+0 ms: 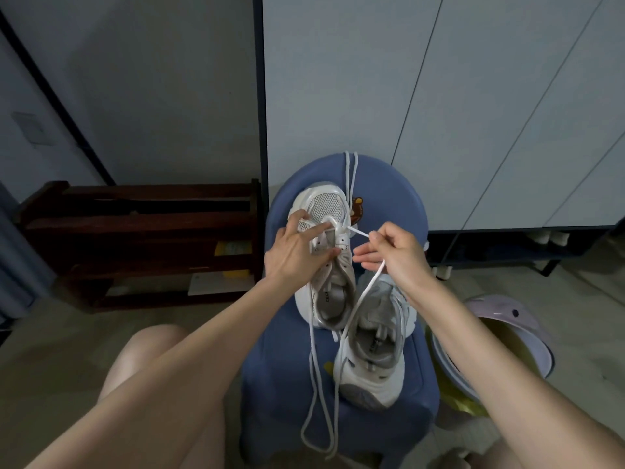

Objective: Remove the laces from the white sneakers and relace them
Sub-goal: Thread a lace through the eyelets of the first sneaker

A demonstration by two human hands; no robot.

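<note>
Two white sneakers lie on a blue padded stool (389, 184). The far sneaker (323, 206) points away from me, and my left hand (297, 247) rests on its lacing area with the index finger stretched to the lowest eyelets and the thumb against the tongue. My right hand (394, 252) pinches a white lace (358, 233) that runs taut from those eyelets. The rest of that lace (316, 384) trails down over the stool's front in a long loop. The near sneaker (375, 353) lies beside it, unlaced. A second lace (350, 170) lies across the stool's far edge.
A dark wooden shoe rack (135, 238) stands to the left. White cabinet doors (473, 113) rise behind the stool. A lilac bin (507, 333) with a yellow liner sits at the right. My bare knee (152, 367) is at the lower left.
</note>
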